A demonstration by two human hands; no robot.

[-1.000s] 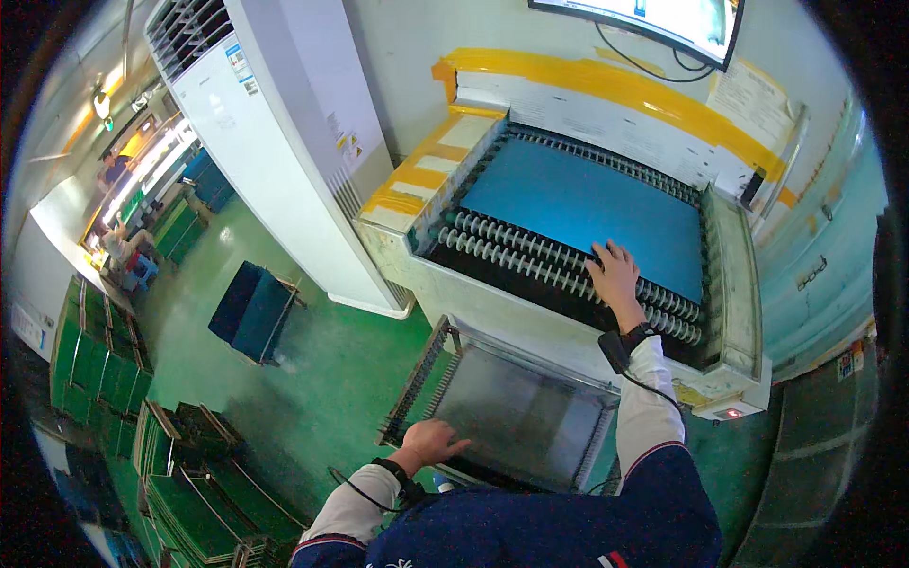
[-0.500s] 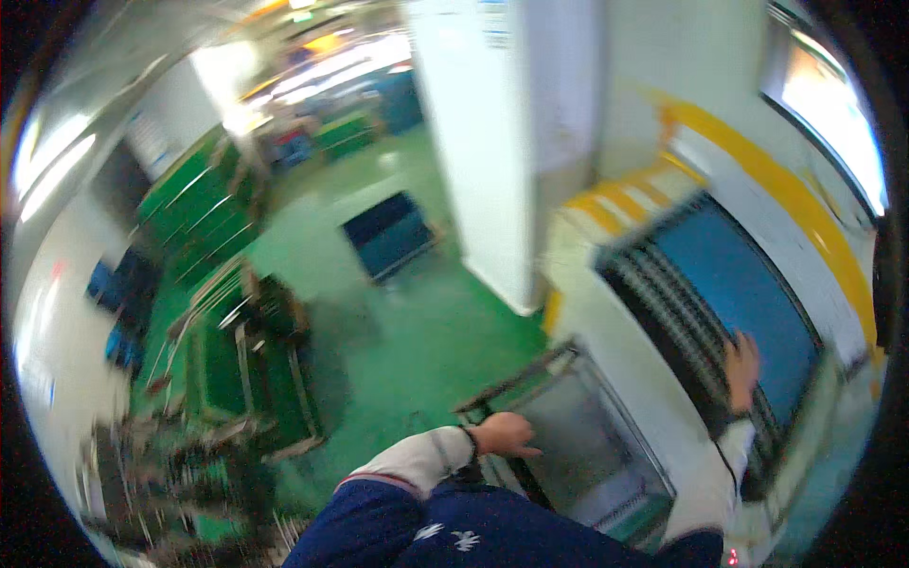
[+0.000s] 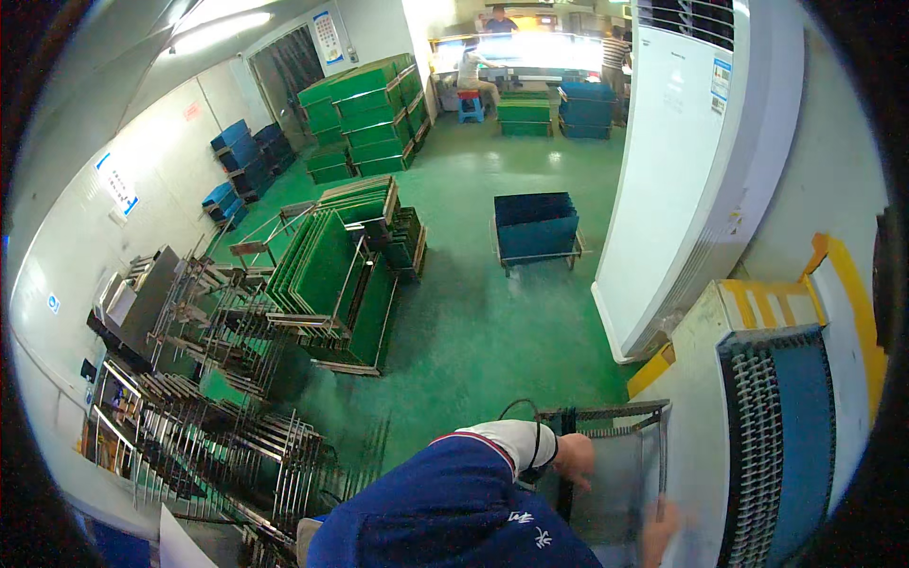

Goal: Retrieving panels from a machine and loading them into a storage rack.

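Green floor (image 3: 492,312) fills most of what we see, running from the far end of the hall down to our feet. Against the wall on the right stands a tall white cabinet (image 3: 691,161), and below it a pale machine (image 3: 701,417) with yellow edging and a blue roller bed (image 3: 800,435). On the left we see a crowd of bare metal racks (image 3: 218,417), some tilted, and beside them racks loaded with green panels (image 3: 331,265). Further back, green stacks (image 3: 365,114) and blue stacks (image 3: 241,156) line the wall. A blue cart (image 3: 535,227) stands alone on the floor, well apart from the cabinet. People work at a lit counter (image 3: 530,57) at the far end.

Close to us, a metal tray (image 3: 615,473) with a toothed rim sits just beside the machine, at its lower left corner. Our left hand (image 3: 575,456) rests on the tray's left edge, fingers curled over it and holding it. Our right hand (image 3: 658,530) is at the tray's lower right, blurred; it touches or nearly touches the tray, but we cannot tell how its fingers are set. A blue sleeve (image 3: 445,516) with a white cuff covers our left arm.
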